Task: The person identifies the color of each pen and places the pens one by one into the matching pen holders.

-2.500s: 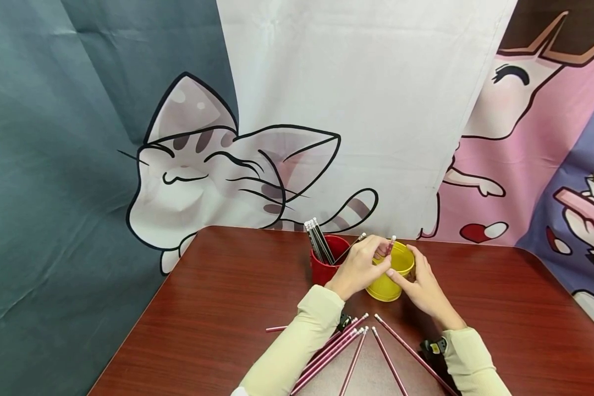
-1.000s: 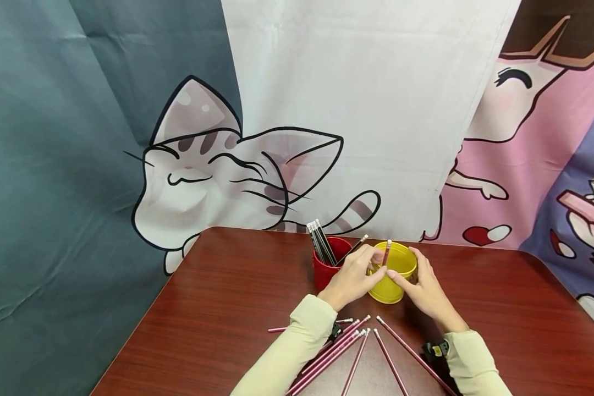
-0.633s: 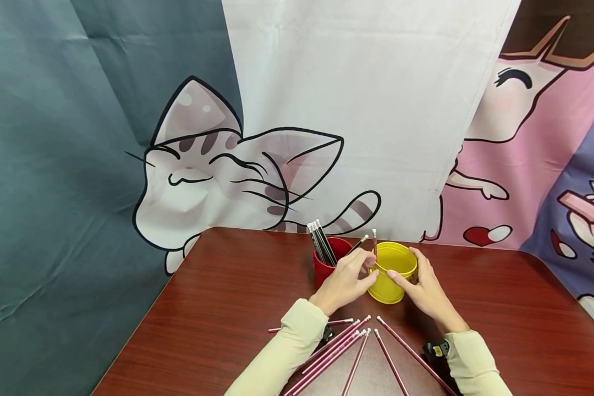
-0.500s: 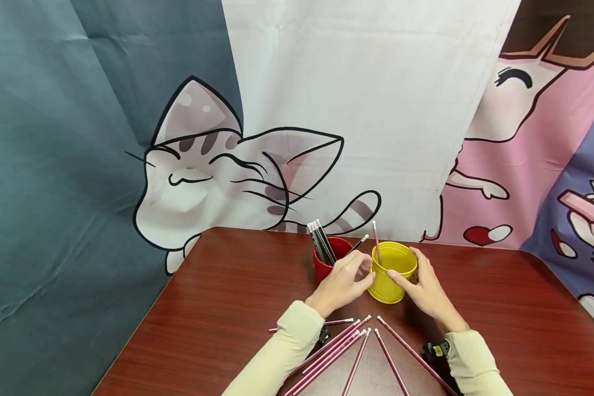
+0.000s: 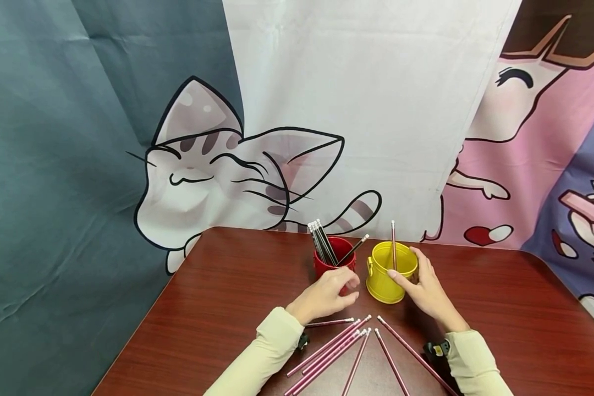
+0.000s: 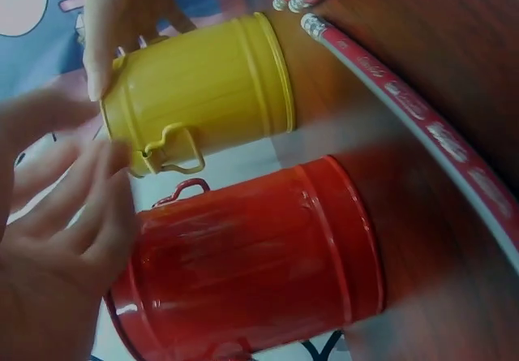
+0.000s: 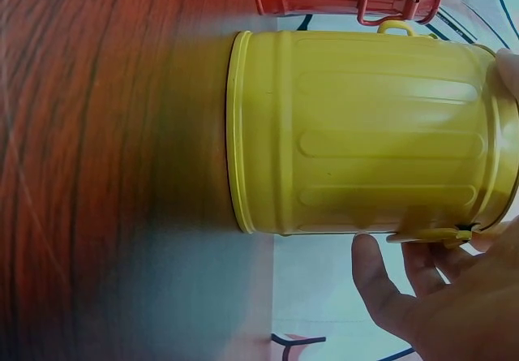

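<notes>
In the head view, a tabletop [image 5: 218, 291] occupied the lower frame, with a cloth backdrop [image 5: 401, 110] behind. Right of centre stood the left pail [image 5: 319, 270], containing upright pencils [image 5: 323, 243]; beside it, the right pail [image 5: 386, 286] contained a single pencil [image 5: 394, 245]. The left hand [image 5: 326, 294] was before the left pail, the right hand [image 5: 425, 286] at the right pail's right side. Loose pencils [image 5: 324, 364] lay at lower centre, before both pails.
</notes>
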Demonstrator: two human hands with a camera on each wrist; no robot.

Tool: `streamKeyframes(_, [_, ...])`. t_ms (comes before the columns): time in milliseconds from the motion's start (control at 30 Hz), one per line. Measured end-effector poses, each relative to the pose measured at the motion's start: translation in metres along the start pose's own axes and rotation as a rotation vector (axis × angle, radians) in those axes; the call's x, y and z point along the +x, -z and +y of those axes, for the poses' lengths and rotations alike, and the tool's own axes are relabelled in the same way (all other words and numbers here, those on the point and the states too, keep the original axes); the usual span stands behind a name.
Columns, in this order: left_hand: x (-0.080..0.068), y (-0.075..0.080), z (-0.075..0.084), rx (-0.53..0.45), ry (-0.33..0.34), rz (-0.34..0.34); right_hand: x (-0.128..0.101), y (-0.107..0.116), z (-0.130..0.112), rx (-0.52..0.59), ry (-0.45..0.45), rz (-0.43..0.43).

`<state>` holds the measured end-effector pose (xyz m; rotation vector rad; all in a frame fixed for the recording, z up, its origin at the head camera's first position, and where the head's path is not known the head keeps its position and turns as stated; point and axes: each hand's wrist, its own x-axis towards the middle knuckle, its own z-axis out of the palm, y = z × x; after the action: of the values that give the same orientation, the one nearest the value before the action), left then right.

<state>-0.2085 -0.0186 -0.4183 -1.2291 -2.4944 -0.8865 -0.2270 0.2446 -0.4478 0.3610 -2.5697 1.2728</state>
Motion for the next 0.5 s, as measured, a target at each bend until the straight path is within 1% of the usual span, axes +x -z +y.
streamKeyframes(67, [-0.006, 0.002, -0.001, 0.017, 0.037, -0.118, 0.000, 0.000, 0.000, 0.000, -0.004, -0.002])
streamKeyframes(133, [-0.011, 0.004, -0.002, 0.055, 0.084, -0.223, 0.000, -0.001, 0.000, -0.003, -0.007, -0.001])
streamKeyframes(233, [-0.019, 0.004, -0.004, 0.132, 0.145, -0.343, 0.000, -0.001, 0.001, -0.010, -0.012, -0.001])
streamKeyframes(300, [-0.024, 0.003, -0.006, 0.178, 0.173, -0.395, 0.001, -0.001, 0.001, -0.012, -0.013, 0.000])
streamKeyframes(367, [-0.029, 0.002, -0.007, 0.206, 0.193, -0.427, 0.001, -0.001, 0.001, -0.011, -0.015, -0.002])
streamKeyframes(500, [-0.036, 0.000, -0.007, 0.240, 0.217, -0.454, 0.001, -0.001, 0.001, -0.007, -0.020, -0.001])
